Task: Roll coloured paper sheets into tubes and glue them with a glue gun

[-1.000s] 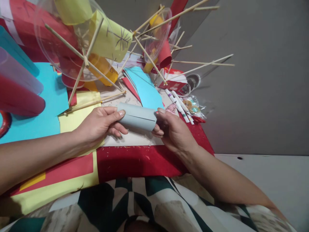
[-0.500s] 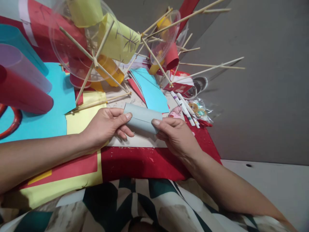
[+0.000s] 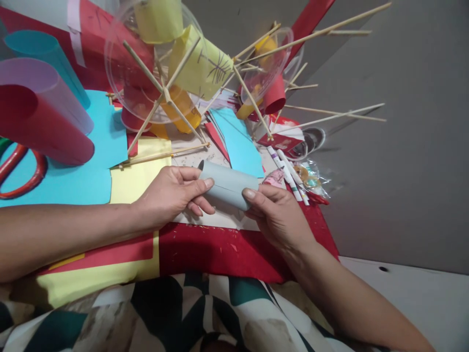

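Head view: gray paper tube (image 3: 231,182) at frame center, held over the pale board (image 3: 225,218), left hand (image 3: 178,193) pinching its left end and right hand (image 3: 280,212) its right end, thumbs on top, undersides hidden. Two-end grip, thumbs near the lengthwise seam, probably keeps the roll from springing open. Red tube (image 3: 69,132) stands at left on blue paper, markers (image 3: 287,173) lie right of center, likely parked aside to leave the middle of the surface free for handwork.

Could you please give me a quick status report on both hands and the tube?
Left hand, right hand holding opposite ends of grey tube. Seam facing camera. Crossed wooden sticks beyond, none touching tube.
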{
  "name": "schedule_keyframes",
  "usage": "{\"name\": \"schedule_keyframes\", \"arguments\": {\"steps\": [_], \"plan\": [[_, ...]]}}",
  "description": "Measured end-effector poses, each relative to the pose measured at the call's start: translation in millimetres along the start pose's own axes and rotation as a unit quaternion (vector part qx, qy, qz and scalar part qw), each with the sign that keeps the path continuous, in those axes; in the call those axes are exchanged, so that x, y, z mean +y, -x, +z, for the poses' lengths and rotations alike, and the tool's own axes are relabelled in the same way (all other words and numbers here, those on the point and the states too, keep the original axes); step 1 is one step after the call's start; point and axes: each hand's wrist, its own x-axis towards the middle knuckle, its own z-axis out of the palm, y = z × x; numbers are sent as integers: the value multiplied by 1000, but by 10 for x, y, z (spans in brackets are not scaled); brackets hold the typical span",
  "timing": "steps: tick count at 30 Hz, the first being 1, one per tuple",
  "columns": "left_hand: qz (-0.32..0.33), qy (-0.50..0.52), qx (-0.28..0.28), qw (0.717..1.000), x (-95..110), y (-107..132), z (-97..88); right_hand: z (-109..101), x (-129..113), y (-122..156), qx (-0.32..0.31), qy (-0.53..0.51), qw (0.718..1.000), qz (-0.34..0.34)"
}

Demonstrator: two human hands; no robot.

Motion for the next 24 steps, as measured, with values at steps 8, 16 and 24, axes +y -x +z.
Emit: {"name": "schedule_keyframes", "arguments": {"steps": [8,16,24], "plan": [[6,-14,-18,1000,2,-5,-1,5,12,-6,17,-32,999,-1],[10,-25,-21,999,-2,-17,-9,91,-148,-43,24,-137,990,39],[34,2,-40,999,-46,-36,-33,-12,-52,-138,72,-99,992,-25]]}}
